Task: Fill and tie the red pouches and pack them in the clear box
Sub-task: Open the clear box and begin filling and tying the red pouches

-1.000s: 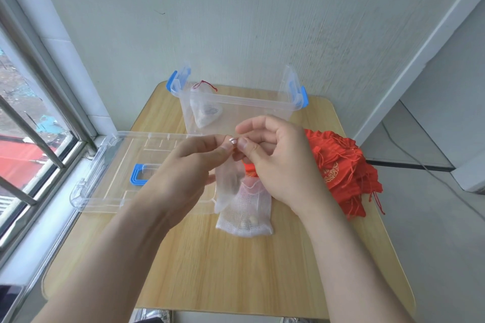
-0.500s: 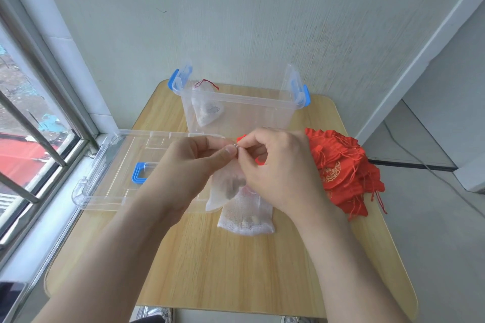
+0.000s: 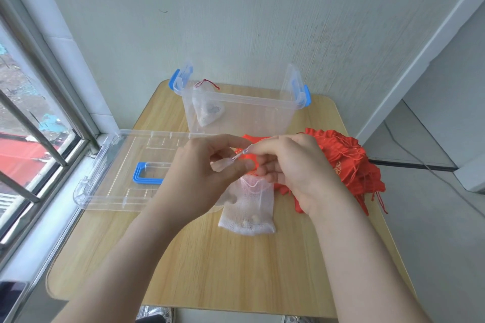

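Note:
Both hands work above the table's middle on a small white mesh pouch. My left hand grips its neck between thumb and fingers, and my right hand pinches its thin top end. The pouch's body hangs mostly hidden behind my left hand. Under the hands lies a second white mesh bag with a few beige lumps inside. A heap of red pouches lies at the right, partly behind my right hand. The clear box stands open at the back, holding one filled mesh pouch tied with red string.
The clear box lid with its blue handle lies flat at the left, reaching past the wooden table edge toward the window sill. A wall stands right behind the box. Window bars run along the left.
The hands have drawn the pouch's top out between them, and the left hand now closes round its neck. The hanging pouch body has slipped behind the left hand.

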{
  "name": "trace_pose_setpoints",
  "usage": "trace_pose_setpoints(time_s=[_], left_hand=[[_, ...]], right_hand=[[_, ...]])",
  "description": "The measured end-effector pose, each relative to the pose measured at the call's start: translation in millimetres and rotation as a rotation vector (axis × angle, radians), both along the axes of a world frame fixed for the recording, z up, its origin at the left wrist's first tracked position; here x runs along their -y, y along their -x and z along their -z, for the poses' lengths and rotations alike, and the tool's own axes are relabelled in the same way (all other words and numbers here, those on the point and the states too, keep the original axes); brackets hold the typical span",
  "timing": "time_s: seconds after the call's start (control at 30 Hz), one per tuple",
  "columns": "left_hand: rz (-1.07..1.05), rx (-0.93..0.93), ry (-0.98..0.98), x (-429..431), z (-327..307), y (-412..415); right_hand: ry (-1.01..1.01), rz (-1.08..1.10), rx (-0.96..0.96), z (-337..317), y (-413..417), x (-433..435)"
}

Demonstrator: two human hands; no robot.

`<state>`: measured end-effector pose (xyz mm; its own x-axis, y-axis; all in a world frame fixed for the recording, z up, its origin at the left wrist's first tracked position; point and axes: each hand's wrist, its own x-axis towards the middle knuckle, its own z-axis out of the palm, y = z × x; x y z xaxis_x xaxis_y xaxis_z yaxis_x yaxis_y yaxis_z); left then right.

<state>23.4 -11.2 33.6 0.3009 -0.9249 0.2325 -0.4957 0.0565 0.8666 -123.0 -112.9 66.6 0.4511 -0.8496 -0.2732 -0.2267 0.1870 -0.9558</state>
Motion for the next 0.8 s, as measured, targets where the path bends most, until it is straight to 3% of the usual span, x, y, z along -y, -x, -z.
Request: trace_pose_setpoints(time_s=[0.17, 0.43, 0.8], left_hand=[[-0.134, 0.065, 0.06, 1, 0, 2], [-0.115, 0.094, 0.03, 0, -4, 8], [-0.01, 0.054, -0.031, -1, -8, 9]], right_hand=[[-0.013, -0.03, -0.01, -4, -1, -1], [0.067, -0.058, -0.011, -6, -5, -7], [-0.093, 0.063, 0.172, 0, -12, -5]])
